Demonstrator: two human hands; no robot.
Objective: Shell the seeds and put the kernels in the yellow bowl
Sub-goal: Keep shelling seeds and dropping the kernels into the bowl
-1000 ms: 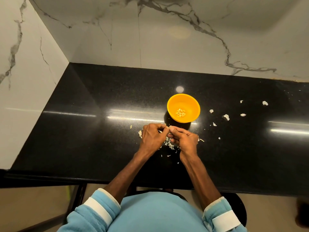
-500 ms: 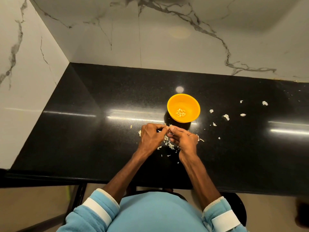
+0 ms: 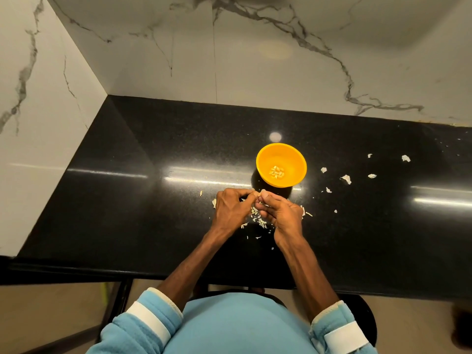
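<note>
Both bare forearms reach forward from pushed-up light-blue sleeves (image 3: 143, 320) and converge. The left hand (image 3: 231, 210), knuckles up, and the right hand (image 3: 283, 215), turned palm-inward, have curled fingers; their fingertips meet, pinching a tiny pale seed (image 3: 257, 195) between them.

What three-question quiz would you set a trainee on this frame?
1. True or false: the yellow bowl is empty.
2. Where do the left hand and right hand meet? A) over the bowl B) just short of the bowl, nearer the person C) far off to the bowl's left
3. Fill in: the larger loose shell scraps lie to the bowl's ____.
Key: 1 false, kernels lie in it. 2 B, with the fingertips of both hands pinching a seed. 3 right.
</note>
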